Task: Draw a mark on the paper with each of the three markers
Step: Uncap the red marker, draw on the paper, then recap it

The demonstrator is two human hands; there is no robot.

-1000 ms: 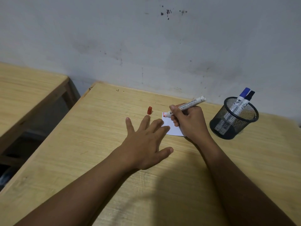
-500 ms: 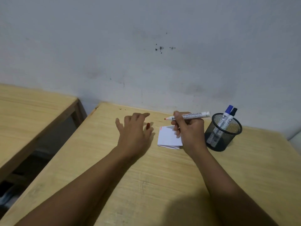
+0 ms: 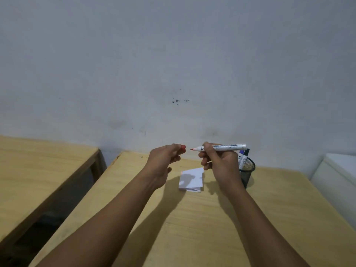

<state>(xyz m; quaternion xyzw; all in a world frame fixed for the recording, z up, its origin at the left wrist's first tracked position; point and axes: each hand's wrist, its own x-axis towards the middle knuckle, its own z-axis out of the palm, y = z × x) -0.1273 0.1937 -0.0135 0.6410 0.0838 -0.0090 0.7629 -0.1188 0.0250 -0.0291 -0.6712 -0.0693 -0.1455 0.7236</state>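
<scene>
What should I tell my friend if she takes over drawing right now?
Left hand: pinching the red cap, raised over the desk.
Right hand: gripping the uncapped red marker, tip pointing at the cap, a small gap between.
Paper: folded, on the desk, a red mark at its top left corner.
Two other markers: capped, in the mesh cup.
Left: probably recap red, then mark with the other two.
</scene>
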